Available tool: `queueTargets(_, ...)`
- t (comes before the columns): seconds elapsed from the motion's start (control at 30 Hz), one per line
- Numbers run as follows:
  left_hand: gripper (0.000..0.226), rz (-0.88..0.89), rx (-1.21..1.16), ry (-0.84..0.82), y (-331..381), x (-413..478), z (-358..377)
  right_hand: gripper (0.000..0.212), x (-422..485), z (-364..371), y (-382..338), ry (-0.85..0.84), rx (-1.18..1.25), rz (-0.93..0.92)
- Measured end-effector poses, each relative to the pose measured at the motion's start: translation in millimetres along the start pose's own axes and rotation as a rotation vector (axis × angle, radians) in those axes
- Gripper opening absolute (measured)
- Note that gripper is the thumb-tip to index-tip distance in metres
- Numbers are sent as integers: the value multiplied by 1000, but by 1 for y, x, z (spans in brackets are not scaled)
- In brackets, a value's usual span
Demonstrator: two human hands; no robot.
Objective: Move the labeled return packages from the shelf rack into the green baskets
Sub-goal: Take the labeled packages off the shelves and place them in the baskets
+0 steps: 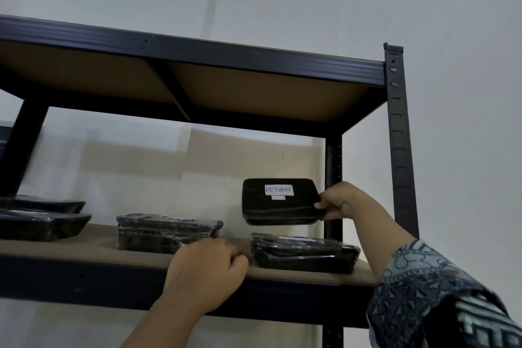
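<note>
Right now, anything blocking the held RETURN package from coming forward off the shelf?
Nothing visible. The right hand holds the RETURN package lifted clear above the wrapped package lying below it, with open space in front. The left hand rests on the shelf edge, off to the side. The green baskets are out of view.

The shelf rack [399, 133] looks like dark painted metal with a dull sheen, and its boards [271, 93] like matt brown fibreboard. The return package [279, 200] is wrapped in glossy, wrinkled black plastic film with a white paper label [278, 190]. The sleeve [435, 297] is patterned cloth.
</note>
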State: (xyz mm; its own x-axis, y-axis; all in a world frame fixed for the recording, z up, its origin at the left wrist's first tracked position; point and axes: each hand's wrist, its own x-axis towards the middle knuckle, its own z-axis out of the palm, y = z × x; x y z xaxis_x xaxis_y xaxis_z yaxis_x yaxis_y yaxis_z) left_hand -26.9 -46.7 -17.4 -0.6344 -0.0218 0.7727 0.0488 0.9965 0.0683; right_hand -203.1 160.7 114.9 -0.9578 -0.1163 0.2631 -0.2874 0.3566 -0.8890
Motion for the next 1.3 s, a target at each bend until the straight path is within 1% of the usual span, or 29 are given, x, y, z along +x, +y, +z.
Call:
queueTargets(0.13,57,-7,3,38,-1,-2,2,28,-38,-3,-15,20,51,-77)
queueTargets(0.23,68,5,-6,66,-1,-4,2,25,-73,-7,-20,27,153,-135)
queueTargets(0.27,68,11,-3,71,0,-5,1,22,-85,-8,-20,32,185,-155)
queueTargets(0.3,65,17,5,78,1,-7,-1,19,-98,-9,-21,39,208,-171)
queueTargets(0.37,53,54,23,111,3,-10,-5,22,-122,-11,-19,70,242,-200)
queueTargets(0.43,47,113,14,151,4,-14,-9,22,-142,-14,-16,90,277,-220)
queueTargets(0.5,48,164,-18,199,1,-20,-9,23,-158,-17,-11,90,319,-226)
queueTargets(0.57,48,207,-12,244,-4,-27,-4,29,-173,-18,-3,104,328,-225)
queueTargets(0.63,49,220,12,263,-6,-38,1,33,-188,-19,8,124,362,-228)
queueTargets(0.73,53,230,46,286,-2,-62,8,32,-214,-16,26,135,418,-239)
queueTargets(0.93,64,271,61,201,3,-115,20,25,-272,-5,66,167,450,-196)
queueTargets(1.1,64,280,18,101,7,-153,33,29,-305,-3,104,192,451,-137)
queueTargets(1.3,65,282,-17,-28,28,-206,63,32,-336,-10,165,217,385,8)
